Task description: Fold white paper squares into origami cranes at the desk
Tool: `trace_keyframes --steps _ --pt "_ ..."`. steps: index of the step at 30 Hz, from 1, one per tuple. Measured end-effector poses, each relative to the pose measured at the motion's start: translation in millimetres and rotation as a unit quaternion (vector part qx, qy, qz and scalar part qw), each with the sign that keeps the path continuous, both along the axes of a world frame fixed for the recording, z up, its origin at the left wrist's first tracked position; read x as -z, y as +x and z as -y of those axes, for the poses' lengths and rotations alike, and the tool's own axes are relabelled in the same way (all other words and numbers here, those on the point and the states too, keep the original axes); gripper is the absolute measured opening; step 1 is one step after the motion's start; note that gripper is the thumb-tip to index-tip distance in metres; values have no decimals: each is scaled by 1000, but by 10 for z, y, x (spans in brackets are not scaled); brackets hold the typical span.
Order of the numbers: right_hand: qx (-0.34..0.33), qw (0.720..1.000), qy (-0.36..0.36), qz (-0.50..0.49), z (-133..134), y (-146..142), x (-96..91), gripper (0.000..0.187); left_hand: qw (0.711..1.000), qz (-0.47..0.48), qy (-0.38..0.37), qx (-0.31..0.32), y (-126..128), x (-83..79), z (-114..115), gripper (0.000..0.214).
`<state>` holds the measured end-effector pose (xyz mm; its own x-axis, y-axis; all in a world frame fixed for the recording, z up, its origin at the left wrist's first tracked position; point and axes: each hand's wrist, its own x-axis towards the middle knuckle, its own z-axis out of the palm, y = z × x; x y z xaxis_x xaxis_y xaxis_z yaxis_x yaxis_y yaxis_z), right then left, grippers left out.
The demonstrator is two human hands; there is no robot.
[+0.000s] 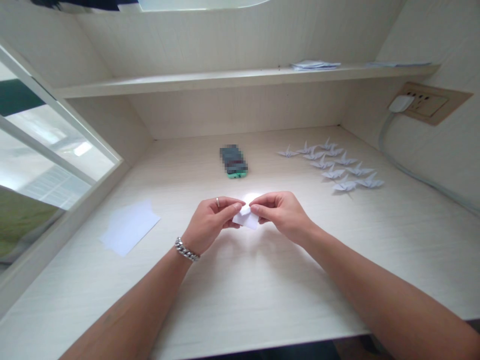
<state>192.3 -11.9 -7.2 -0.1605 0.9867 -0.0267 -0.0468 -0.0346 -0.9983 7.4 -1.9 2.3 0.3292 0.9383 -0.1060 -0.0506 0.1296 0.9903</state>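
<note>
A small folded piece of white paper [246, 219] is held between my two hands, a little above the desk. My left hand [214, 220], with a ring and a chain bracelet at the wrist, pinches its left side between thumb and fingers. On the opposite side, the thumb and fingertips of my right hand [279, 212] grip its upper right edge. Fingertips cover part of the folds. Several folded paper cranes [333, 173] stand in rows at the right. To the left lie loose white paper sheets [131, 227], overlapping.
Behind my hands lies a phone [234, 160] with a green edge, its surface blurred. A shelf [180, 82] crosses the back, bearing some papers [315, 65]. At right, a plug [401, 103] sits in a wall socket, its cable [412, 175] running down along the desk's side.
</note>
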Motion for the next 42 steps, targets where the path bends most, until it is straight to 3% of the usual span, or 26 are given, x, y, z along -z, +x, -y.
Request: trace_keyframes --steps 4,9,20,26,33,42 --pt "-11 1000 -1 12 9 -1 6 19 997 -74 37 6 6 -14 0 20" --pt "-40 999 -9 3 11 -1 57 21 993 -101 54 26 14 -41 13 24" --pt "-26 999 -31 -15 17 -22 47 21 995 -79 58 16 16 -17 6 26" --pt "-17 998 -39 -40 23 -31 45 19 999 -18 22 27 -18 -1 -7 17" --pt "-28 998 -39 -41 16 -13 58 18 997 -67 36 16 -9 -37 -9 11" --pt "-19 999 -24 -40 22 -37 54 20 1000 16 -8 4 27 10 1 13"
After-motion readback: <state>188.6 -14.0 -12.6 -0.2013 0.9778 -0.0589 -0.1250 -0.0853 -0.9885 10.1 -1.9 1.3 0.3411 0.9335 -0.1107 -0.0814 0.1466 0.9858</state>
